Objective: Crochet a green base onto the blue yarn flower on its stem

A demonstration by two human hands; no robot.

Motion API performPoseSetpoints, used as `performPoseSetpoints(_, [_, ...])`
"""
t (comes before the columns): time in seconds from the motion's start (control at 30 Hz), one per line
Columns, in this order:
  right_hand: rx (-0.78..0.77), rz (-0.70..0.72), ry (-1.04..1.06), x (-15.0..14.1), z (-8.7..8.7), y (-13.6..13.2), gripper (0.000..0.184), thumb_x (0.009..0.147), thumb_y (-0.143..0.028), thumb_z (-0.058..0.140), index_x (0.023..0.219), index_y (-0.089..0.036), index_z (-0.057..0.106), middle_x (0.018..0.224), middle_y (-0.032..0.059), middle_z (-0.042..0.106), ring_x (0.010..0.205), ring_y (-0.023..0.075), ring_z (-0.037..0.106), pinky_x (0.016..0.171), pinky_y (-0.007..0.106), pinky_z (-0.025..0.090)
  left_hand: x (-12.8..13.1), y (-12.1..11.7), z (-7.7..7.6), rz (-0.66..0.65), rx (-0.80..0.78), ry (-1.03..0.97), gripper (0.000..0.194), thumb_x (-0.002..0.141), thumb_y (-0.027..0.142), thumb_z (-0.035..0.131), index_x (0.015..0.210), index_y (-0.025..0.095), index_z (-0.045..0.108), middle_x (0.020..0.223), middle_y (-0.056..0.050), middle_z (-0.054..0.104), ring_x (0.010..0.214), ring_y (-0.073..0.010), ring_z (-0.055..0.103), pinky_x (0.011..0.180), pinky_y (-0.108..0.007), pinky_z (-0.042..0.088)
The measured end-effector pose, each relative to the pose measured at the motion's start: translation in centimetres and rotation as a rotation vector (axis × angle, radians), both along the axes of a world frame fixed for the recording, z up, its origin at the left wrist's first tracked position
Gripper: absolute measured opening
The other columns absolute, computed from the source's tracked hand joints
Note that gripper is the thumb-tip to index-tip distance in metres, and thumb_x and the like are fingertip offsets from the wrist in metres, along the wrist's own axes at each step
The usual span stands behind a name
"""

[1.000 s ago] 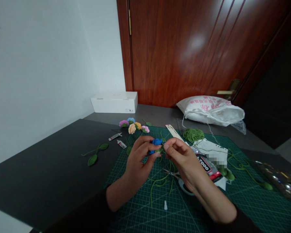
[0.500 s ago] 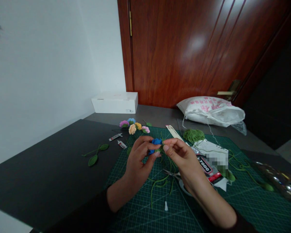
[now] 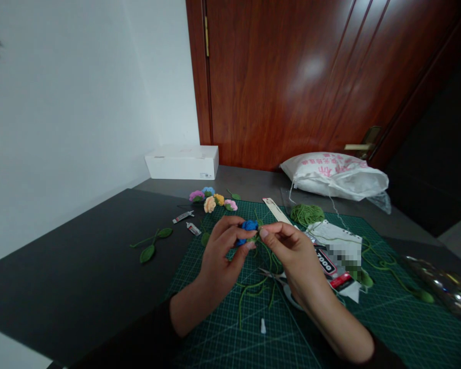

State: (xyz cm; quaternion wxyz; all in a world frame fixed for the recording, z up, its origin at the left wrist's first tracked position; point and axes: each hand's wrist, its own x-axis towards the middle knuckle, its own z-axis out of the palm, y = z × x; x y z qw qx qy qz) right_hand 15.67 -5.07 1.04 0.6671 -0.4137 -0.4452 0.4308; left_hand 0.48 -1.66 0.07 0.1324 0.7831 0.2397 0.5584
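My left hand point(image 3: 223, 252) clamped on blue flower point(image 3: 249, 225), right hand point(image 3: 296, 254) fingertips together beside flower, can't tell on what; scissors point(image 3: 278, 276) below flower

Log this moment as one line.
left hand: holds blue crochet flower | right hand: pinched at its green base | scissors: on cutting mat

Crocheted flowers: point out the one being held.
The dark blue crocheted flower, gripped in the left hand; the other five flowers lie grouped farther back.
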Motion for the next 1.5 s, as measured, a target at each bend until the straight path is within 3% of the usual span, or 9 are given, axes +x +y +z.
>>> performPoseSetpoints(0.6, [0.182,-0.067,-0.201,0.01,0.12,0.13,0.009,0.08,-0.024,0.07,0.077,-0.022,0.061,0.072,-0.0029,0.06,0.067,0.0131,0.056,0.062,0.023,0.046,0.0,-0.13,-0.5,-0.005,0.066,0.078,0.024,0.088,0.003,0.059,0.104,0.02,0.063,0.112,-0.006,0.058,0.108,-0.0191,0.057,0.094,-0.034,0.048])
performPoseSetpoints(0.8, [0.196,0.005,-0.262,0.08,0.01,0.2,0.005,0.085,-0.026,0.067,0.087,-0.023,0.064,0.075,-0.0021,0.059,0.069,0.014,0.056,0.064,0.026,0.045,-0.07,-0.16,-0.42,-0.008,0.06,0.096,0.022,0.089,0.003,0.057,0.101,0.021,0.062,0.111,-0.006,0.057,0.106,-0.019,0.057,0.092,-0.036,0.049])
performPoseSetpoints(0.97, [0.195,0.047,-0.314,0.23,-0.12,0.29,0.034,0.082,-0.027,0.074,0.113,-0.024,0.061,0.083,-0.0005,0.06,0.079,0.0168,0.058,0.076,0.031,0.048,-0.1,-0.1,-0.09,0.029,0.065,0.072,0.024,0.088,0.005,0.058,0.104,0.022,0.063,0.109,-0.006,0.059,0.106,-0.0204,0.058,0.091,-0.037,0.051])
performPoseSetpoints(1.5, [0.172,-0.038,-0.307,0.49,0.01,0.17,0.017,0.087,-0.037,0.069,0.093,-0.022,0.065,0.079,0.0009,0.065,0.076,0.0166,0.062,0.07,0.029,0.048,-0.14,-0.1,0.0,0.06,0.032,0.028,0.02,0.087,0.007,0.062,0.101,0.021,0.067,0.109,-0.006,0.06,0.103,-0.0202,0.061,0.089,-0.037,0.052])
